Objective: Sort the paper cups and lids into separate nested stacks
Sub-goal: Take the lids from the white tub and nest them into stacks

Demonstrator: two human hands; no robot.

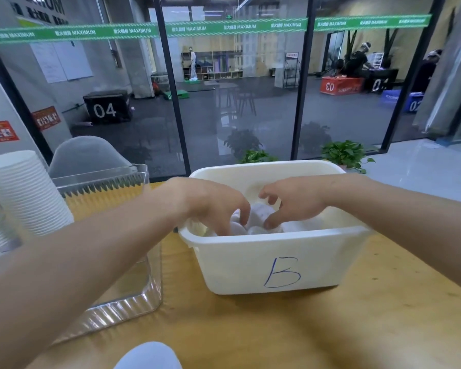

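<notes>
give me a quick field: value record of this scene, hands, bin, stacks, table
left hand: left hand reaches into the bin, fingers curled around a white piece
right hand: right hand in the bin, fingers curled over the white items, grip unclear
bin: white bin marked B, on the table
contents: white items, blurred, cups or lids unclear
stack: nested white stack at far left
clear container: clear container left of the bin
table: wooden table
</notes>
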